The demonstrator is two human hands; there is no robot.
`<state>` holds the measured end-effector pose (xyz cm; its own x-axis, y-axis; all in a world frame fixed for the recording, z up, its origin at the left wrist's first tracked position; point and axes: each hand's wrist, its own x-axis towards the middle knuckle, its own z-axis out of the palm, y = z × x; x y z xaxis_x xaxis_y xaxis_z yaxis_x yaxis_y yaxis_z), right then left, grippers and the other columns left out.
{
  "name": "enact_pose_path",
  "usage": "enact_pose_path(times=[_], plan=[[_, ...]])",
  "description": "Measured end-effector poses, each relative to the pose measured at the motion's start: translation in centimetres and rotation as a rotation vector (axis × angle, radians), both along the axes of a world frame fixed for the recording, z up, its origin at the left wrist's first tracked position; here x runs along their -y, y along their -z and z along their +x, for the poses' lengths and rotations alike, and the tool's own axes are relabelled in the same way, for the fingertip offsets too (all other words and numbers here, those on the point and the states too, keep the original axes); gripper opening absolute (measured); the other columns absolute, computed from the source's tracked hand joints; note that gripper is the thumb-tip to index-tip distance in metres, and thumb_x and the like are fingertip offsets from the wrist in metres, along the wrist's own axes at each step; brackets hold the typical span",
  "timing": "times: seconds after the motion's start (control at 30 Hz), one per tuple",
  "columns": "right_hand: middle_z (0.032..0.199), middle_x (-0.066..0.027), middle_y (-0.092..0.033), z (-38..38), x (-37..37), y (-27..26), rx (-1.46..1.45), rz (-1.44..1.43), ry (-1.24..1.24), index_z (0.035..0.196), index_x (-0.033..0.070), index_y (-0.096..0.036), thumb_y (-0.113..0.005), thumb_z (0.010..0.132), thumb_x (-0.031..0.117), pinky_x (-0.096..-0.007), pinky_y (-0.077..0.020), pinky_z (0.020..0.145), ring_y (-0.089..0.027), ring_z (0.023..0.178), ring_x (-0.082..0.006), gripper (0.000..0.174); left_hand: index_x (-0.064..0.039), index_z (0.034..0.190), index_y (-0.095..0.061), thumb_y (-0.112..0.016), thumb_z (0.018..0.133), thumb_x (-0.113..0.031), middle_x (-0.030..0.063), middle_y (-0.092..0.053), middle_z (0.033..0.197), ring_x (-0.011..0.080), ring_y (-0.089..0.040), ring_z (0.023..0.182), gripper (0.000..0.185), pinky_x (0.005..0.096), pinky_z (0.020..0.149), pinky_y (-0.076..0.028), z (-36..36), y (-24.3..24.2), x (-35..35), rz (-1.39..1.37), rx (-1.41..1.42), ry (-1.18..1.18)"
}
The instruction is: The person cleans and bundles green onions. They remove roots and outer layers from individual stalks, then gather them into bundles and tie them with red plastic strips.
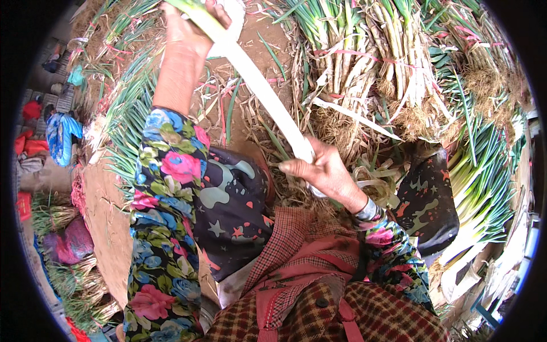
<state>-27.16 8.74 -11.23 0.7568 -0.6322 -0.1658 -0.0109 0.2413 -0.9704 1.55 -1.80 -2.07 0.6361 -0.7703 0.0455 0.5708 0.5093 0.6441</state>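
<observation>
A long white leek [265, 94] runs diagonally between my hands, its green part at the top and its white base low. My left hand [190, 28], at the upper left edge of the view, holds the green end; part of this hand is cut off by the frame. My right hand [327, 171] grips the white base, with its thumb spread to the left, just above the checked apron [299, 231]. Beyond my left hand lies a white thing [237, 21], too cut off to name. Dry roots and leaves [290, 188] lie under the leek.
Bundles of unpeeled leeks [342, 64] tied with pink strips lie at the upper right. Cleaner leeks [474, 192] are piled at the right. More green leaves [132, 115] lie left of my left arm. Further left are bundles [77, 278] and a blue cloth or bag [64, 137].
</observation>
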Motion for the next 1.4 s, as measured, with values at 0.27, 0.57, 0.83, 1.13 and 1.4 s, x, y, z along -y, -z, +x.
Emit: enact_pose_path(times=[0.27,0.57,0.83,1.13,1.4], plan=[[0.057,-0.0097,-0.048,-2.0,-2.3,-1.0,-0.031,-0.667,0.253,0.091,-0.002,-0.057,-0.068,0.084,0.030,-0.0323,-0.0367,0.040,-0.047,0.044,-0.0158,0.034,-0.012,0.069,-0.037,-0.026,0.087,-0.071,-0.0014,-0.028,0.053,0.0119,-0.027,0.044,0.063,0.0267,0.042,-0.025,4.9,2.5,2.5,0.365,-0.073,0.294],[0.071,-0.0094,-0.061,-22.4,-16.4,-2.1,-0.492,-1.091,0.276,0.085,0.001,-0.064,-0.063,0.083,0.010,-0.0344,-0.0411,0.045,-0.057,0.051,-0.0210,0.009,-0.012,0.064,-0.031,-0.026,0.091,-0.065,-0.0006,-0.025,0.048,0.0150,-0.028,0.039,0.060,0.0304,0.039,-0.030,7.8,3.8,3.6,0.463,0.033,0.050],[0.058,-0.0073,-0.057,-30.4,-21.6,-5.2,-0.616,0.008,0.750,0.086,-0.002,-0.065,-0.066,0.080,0.021,-0.0291,-0.0409,0.042,-0.051,0.045,-0.0169,0.024,-0.009,0.073,-0.036,-0.034,0.095,-0.055,0.0021,-0.030,0.051,0.0157,-0.033,0.041,0.050,0.0326,0.041,-0.034,10.1,5.3,2.6,0.399,0.000,-0.004],[0.094,-0.0176,-0.059,-14.2,-4.1,0.8,-0.725,-1.185,0.451,0.124,-0.005,-0.044,-0.067,0.081,0.036,-0.0426,-0.0481,0.074,-0.057,0.083,-0.0345,0.064,-0.004,0.084,-0.045,-0.050,0.095,-0.029,0.0059,-0.045,0.054,0.0231,-0.049,0.042,0.028,0.0380,0.037,-0.044,-3.3,3.7,3.0,0.436,0.312,0.002],[0.064,-0.0012,-0.054,-8.3,-2.4,-0.1,-0.184,0.335,0.371,0.111,-0.001,-0.057,-0.052,0.095,0.026,-0.0220,-0.0351,0.037,-0.045,0.044,-0.0071,0.032,-0.003,0.099,-0.053,-0.062,0.089,-0.025,0.0079,-0.056,0.070,0.0230,-0.056,0.058,0.025,0.0397,0.053,-0.051,-11.2,1.9,3.2,0.487,0.329,0.376]])
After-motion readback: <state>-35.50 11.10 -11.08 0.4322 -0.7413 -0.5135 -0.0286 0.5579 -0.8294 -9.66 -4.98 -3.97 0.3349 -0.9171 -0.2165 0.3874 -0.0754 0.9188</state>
